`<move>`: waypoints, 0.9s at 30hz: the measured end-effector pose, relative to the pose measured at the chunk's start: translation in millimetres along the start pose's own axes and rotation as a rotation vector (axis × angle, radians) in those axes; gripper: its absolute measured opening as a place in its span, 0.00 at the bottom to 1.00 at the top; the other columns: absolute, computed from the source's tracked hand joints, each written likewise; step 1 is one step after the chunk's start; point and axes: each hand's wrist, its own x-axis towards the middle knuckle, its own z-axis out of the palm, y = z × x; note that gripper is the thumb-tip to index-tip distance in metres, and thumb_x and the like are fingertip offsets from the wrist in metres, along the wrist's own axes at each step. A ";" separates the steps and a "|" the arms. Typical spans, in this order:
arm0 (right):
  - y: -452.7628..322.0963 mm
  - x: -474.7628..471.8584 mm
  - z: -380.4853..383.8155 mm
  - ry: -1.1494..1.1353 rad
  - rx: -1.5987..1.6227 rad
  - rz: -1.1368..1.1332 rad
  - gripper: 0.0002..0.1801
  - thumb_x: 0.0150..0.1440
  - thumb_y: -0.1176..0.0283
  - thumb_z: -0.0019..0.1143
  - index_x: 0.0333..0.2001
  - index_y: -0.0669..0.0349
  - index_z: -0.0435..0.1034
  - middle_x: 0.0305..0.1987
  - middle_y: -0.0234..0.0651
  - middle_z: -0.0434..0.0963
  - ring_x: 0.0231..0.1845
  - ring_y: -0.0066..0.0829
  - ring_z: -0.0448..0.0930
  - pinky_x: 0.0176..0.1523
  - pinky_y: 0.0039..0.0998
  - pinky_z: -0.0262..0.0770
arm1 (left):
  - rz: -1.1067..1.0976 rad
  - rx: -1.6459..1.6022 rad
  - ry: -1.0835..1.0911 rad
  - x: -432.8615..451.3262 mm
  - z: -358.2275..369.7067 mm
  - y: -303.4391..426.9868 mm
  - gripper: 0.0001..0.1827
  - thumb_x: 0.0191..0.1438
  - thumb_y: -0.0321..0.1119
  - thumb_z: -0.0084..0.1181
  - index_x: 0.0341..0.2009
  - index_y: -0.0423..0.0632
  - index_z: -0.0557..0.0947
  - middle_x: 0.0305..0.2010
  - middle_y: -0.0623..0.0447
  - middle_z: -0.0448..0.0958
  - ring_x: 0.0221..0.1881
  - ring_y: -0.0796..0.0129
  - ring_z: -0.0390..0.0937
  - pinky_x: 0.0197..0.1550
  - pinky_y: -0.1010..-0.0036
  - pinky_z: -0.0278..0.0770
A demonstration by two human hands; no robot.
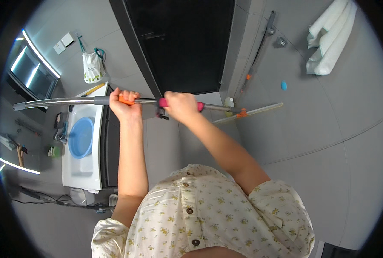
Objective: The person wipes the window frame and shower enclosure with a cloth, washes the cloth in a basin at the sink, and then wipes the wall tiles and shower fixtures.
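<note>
Across the view before me runs the metal pole of a floor squeegee (146,101). My left hand (126,102) is wrapped around it by an orange section, close to a grey sleeve. Farther along, my right hand (181,106) grips the same pole over a pink sleeve (200,106). A dark clip or strap hangs below that sleeve. The pole's grey-capped end points left towards the mirror. At the other end, an orange joint (242,113) carries a long pale blade (264,109), whose middle is partly covered by the joint.
At left, a blue basin (81,138) sits in a white sink (81,179) below a lit mirror (33,71). A drawstring bag (93,68) hangs on the wall. Ahead stands a dark door (181,45). On the right are a white towel (333,38), another pole (259,51) and a bottle (229,104).
</note>
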 end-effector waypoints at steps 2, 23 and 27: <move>37.1 -24.5 -6.7 -0.024 -0.060 0.044 0.08 0.42 0.70 0.59 0.25 0.58 0.68 0.21 0.40 0.77 0.25 0.43 0.80 0.28 0.41 0.75 | -0.003 -0.032 -0.017 5.0 -2.9 15.2 0.16 0.52 0.35 0.48 0.16 0.54 0.60 0.12 0.60 0.53 0.13 0.71 0.51 0.25 0.71 0.59; 85.6 -80.3 41.3 -0.072 0.465 0.186 0.10 0.48 0.79 0.49 0.37 0.62 0.68 0.32 0.46 0.74 0.39 0.50 0.75 0.45 0.42 0.70 | -0.008 0.169 -0.242 27.0 -0.8 -14.4 0.15 0.54 0.34 0.51 0.19 0.52 0.63 0.12 0.59 0.55 0.15 0.72 0.53 0.28 0.72 0.61; 99.9 -84.9 45.8 0.110 0.811 0.544 0.09 0.54 0.76 0.49 0.41 0.63 0.70 0.35 0.43 0.77 0.39 0.40 0.77 0.46 0.38 0.70 | -0.010 0.264 -0.301 29.1 6.7 -43.6 0.13 0.54 0.32 0.51 0.21 0.50 0.65 0.13 0.58 0.57 0.14 0.73 0.55 0.28 0.71 0.64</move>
